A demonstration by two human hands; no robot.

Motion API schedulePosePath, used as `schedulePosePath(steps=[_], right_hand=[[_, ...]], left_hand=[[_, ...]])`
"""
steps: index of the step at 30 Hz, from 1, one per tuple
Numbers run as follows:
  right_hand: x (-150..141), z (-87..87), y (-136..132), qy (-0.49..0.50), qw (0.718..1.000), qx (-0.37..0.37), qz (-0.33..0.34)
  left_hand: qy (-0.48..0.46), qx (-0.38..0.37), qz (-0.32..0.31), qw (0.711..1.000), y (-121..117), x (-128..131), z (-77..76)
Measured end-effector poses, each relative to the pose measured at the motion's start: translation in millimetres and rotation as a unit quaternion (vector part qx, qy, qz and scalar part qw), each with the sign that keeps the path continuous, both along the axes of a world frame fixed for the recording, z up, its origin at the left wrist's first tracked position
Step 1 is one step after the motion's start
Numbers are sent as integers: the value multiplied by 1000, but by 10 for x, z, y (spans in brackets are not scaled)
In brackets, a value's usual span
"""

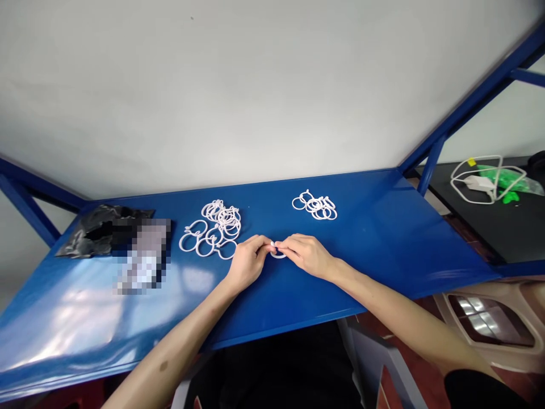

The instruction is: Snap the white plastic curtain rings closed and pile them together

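Both of my hands meet over the middle of the blue table, pinching one white plastic curtain ring (278,255) between them. My left hand (251,255) grips it at a small white end piece near the fingertips. From the other side, my right hand (307,253) pinches the same ring; fingers cover most of its upper part. Just left of my left hand lies a loose heap of similar white rings (205,246), several of them overlapping. A smaller cluster of white rings (324,214) rests behind my right hand.
The blue table (383,227) has a wall behind it and blue metal bars at both ends. On its left lie a black plastic bag (91,227) and a blurred-out object (147,255). At right, a dark shelf holds a white cable (494,193); a beige chair (451,318) stands below.
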State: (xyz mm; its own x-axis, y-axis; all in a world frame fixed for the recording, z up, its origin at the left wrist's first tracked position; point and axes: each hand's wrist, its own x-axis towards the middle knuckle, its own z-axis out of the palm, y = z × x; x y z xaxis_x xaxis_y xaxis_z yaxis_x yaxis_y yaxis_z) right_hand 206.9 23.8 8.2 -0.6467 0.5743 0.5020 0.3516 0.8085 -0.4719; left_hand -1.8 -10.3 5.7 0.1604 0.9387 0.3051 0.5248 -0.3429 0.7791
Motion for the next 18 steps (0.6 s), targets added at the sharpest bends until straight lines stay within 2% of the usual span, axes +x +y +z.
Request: schedulePosePath(steps=[4, 9, 11, 13, 16, 18], right_hand=[[-20, -23, 10, 13, 1000, 17, -18], [-24, 62, 100, 10, 997, 14, -72], [50, 115, 184, 23, 992, 15, -123], [179, 147, 309, 45, 979, 34, -196], [424, 138, 531, 53, 950, 60, -302], [565, 102, 656, 37, 936, 63, -345]], left_hand=[[48, 32, -8, 998, 5, -5, 29], [196, 108, 18, 974, 77, -34, 63], [254, 141, 55, 955, 112, -85, 82], [301, 153, 120, 934, 143, -164, 108], [360, 125, 215, 899, 182, -305, 139], [385, 100, 238, 886, 204, -387, 136]])
